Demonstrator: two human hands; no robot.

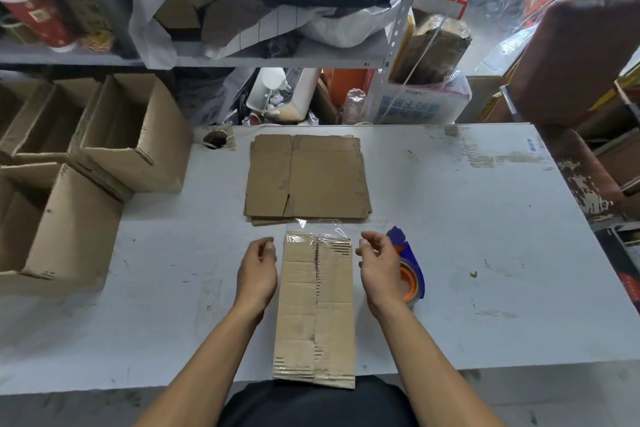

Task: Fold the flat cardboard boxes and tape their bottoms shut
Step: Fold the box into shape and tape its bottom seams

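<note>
Head view: a folded box (316, 308) stands bottom-up at the near edge of a grey table (467, 253), right in front of the person. Its two bottom flaps meet along a seam running away from the camera, and a strip of clear tape (317, 236) lies over that seam, its far end sticking out loose past the box's far edge. The left hand (258, 270) hangs just beside the box's left side, fingers loosely curled and holding nothing; whether it touches the cardboard I cannot tell. The right hand (379, 267) sits just beside the right side in the same way, fingers loosely bent, thumb toward the box, nothing in its grip. Behind the right hand, partly hidden by it, a tape dispenser (410, 270) with a blue body and an orange roll lies on the table. Farther back, at the middle of the table, is a stack of flat boxes (306, 177), well apart from the hands. To the left, three finished boxes (114, 149) stand open-topped, close together. A round hole (215, 139) shows in the table near its far left corner. Beyond the table, shelves (242, 59) hold bags, cartons and bottles.
</note>
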